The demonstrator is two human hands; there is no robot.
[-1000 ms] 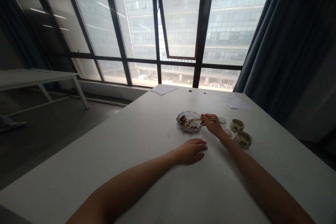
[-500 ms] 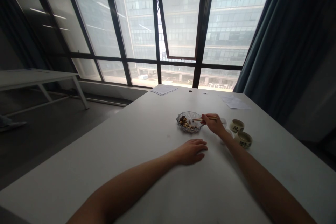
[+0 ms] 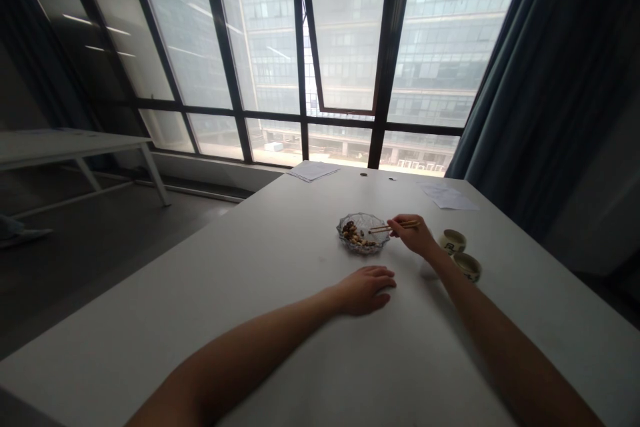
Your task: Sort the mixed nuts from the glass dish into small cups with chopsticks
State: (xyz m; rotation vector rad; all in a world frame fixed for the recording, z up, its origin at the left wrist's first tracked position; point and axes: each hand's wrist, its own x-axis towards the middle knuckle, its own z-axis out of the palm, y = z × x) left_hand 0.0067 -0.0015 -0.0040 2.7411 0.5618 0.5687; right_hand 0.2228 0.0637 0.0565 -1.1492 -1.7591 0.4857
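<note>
My right hand (image 3: 413,235) is closed around a pair of chopsticks (image 3: 381,229), whose tips reach over the right side of a clear glass bowl (image 3: 367,250). Inside the bowl, mixed brown and pale nuts or beans (image 3: 354,235) are heaped mostly to the left. At the chopstick tips a small dark piece shows; whether they grip it I cannot tell. My left hand (image 3: 367,291) lies flat on the white table in front of the bowl, fingers stretched out and holding nothing.
Two pale cups with dark characters, a farther cup (image 3: 453,241) and a nearer cup (image 3: 467,267), stand right of my right wrist. Papers (image 3: 313,171) lie at the far left corner, more papers (image 3: 450,196) at the far right. Another white table (image 3: 75,147) stands at left.
My right hand has shifted slightly right with the chopsticks, so their tips sit a little farther right over the bowl. My left hand has stayed in place.
</note>
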